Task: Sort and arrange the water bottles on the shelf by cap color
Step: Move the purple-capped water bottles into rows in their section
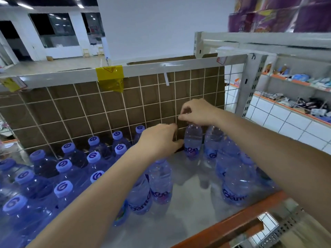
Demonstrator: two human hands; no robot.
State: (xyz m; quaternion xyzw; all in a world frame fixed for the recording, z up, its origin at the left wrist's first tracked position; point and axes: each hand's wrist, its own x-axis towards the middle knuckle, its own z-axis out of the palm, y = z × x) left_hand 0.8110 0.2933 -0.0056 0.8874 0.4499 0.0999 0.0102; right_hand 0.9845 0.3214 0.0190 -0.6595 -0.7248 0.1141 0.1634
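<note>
**Here, both hands at the back of the bottle shelf**

Head view: The right hand (196, 111) is closed over the top of a clear water bottle (192, 140) that stands upright at the back of the shelf (188, 208), just in front of the wire grid panel (89, 111); its cap is hidden under the fingers. The left hand (159, 138) reaches in just beside that bottle, fingers curled near the grid, thumb close to the bottle's label; whether it grips anything I cannot tell. To the left stand packed rows of bottles with purple caps (93, 157). To the right and in front, more bottles stand loosely, partly under the forearms. Brown cardboard (59, 108) backs the grid, and a yellow tag (110, 78) hangs from the top rail. The shelf's front edge is orange (232, 221).
</note>
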